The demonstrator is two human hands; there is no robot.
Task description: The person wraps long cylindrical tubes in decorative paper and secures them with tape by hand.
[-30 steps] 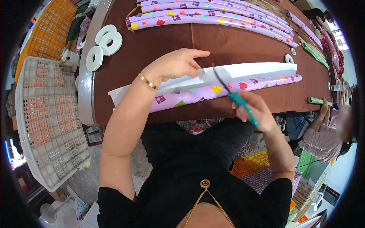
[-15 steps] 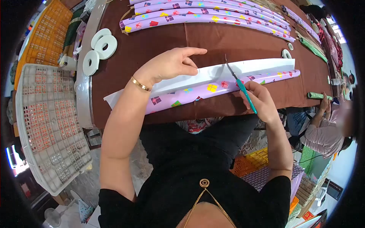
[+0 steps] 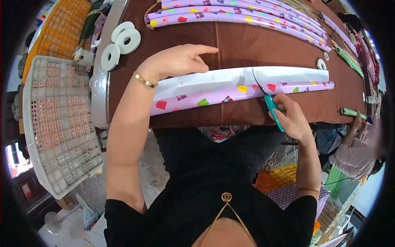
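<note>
A purple gift-print paper roll [image 3: 214,99] lies along the table's near edge, with a white strip of its underside [image 3: 230,77] showing behind it. My right hand [image 3: 290,115] is wrapped round the handles of teal scissors [image 3: 272,108], whose dark blades lie over the roll and the white strip. Above the strip's left part hovers my left hand [image 3: 181,61], index finger stretched to the right, holding nothing. It wears a gold bracelet at the wrist.
Several purple rolls [image 3: 238,17] lie at the table's far side. White tape rolls [image 3: 127,41] sit at the far left, smaller ones [image 3: 321,64] at right. A white crate [image 3: 61,123] stands left of the brown table [image 3: 177,35]. Another person [image 3: 354,152] is at the far right.
The view has shifted, moving the table's contents rightward. My right hand and the scissors sit slightly lower, and the blades now look closer together over the paper. My left hand stays extended.
</note>
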